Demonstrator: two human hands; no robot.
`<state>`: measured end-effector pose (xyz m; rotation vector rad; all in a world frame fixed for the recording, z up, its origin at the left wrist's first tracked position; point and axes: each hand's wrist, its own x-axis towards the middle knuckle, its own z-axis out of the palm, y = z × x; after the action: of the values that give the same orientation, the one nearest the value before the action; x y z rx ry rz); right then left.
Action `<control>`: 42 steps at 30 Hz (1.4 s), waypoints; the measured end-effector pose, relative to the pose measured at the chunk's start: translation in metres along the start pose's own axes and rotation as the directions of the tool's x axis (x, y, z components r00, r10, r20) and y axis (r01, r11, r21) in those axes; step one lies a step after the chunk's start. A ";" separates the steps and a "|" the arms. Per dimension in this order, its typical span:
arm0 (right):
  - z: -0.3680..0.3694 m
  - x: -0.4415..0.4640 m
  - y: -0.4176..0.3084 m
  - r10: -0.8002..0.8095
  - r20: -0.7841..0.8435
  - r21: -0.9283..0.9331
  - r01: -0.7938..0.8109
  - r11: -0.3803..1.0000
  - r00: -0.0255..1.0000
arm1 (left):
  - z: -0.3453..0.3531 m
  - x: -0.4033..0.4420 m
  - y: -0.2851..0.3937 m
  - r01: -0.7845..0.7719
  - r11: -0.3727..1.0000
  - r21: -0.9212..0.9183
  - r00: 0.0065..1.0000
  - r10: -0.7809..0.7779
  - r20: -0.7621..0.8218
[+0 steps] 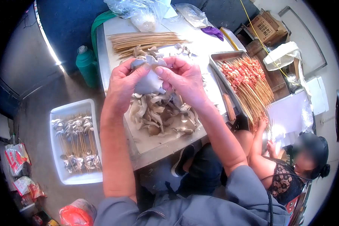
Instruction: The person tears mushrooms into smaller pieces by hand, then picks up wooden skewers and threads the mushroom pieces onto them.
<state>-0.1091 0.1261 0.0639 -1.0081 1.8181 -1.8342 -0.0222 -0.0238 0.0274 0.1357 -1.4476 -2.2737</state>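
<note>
Between both hands, above the table, is a pale grey oyster mushroom with a wide, ruffled cap. My left hand pinches its left side with thumb and fingers. On the other side my right hand grips the upper edge, thumb against the cap. Below them lies a heap of oyster mushrooms on a white board. Behind the hands, a bundle of bamboo skewers rests on the table, with a few mushroom pieces beside it.
A white tray of skewered mushrooms stands on the floor at left, near a green bottle. To the right, a metal tray holds skewered red meat. Another person sits at lower right, one hand at these skewers. Plastic bags lie at the back.
</note>
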 end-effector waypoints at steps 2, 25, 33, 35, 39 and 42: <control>-0.002 0.001 0.003 0.033 -0.007 0.007 -0.033 0.999 0.999 | -0.002 -0.001 0.000 0.002 0.999 0.035 1.000 -0.003 0.025; -0.009 -0.001 0.018 0.027 -0.364 0.203 0.050 0.978 0.931 | -0.008 0.005 -0.002 -0.009 0.984 -0.175 0.984 -0.022 -0.177; -0.016 -0.009 0.017 0.023 -0.312 -0.090 -0.053 0.995 0.950 | -0.003 -0.001 0.004 0.145 0.974 -0.177 0.982 -0.163 -0.091; -0.012 -0.009 0.014 -0.051 -0.261 -0.064 0.035 0.997 0.964 | -0.007 0.002 -0.005 0.038 0.999 -0.030 0.999 -0.036 0.036; -0.006 -0.009 0.006 0.044 -0.068 0.067 -0.040 0.997 0.997 | -0.004 -0.001 0.000 -0.033 0.999 0.027 0.998 0.032 0.048; -0.002 -0.011 0.006 0.067 -0.001 0.122 -0.067 0.990 0.998 | -0.009 0.000 0.002 -0.025 0.986 0.165 0.987 -0.001 0.158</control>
<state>-0.1040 0.1348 0.0555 -0.8884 1.6983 -1.8831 -0.0184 -0.0323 0.0247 -0.0033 -1.7156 -2.1934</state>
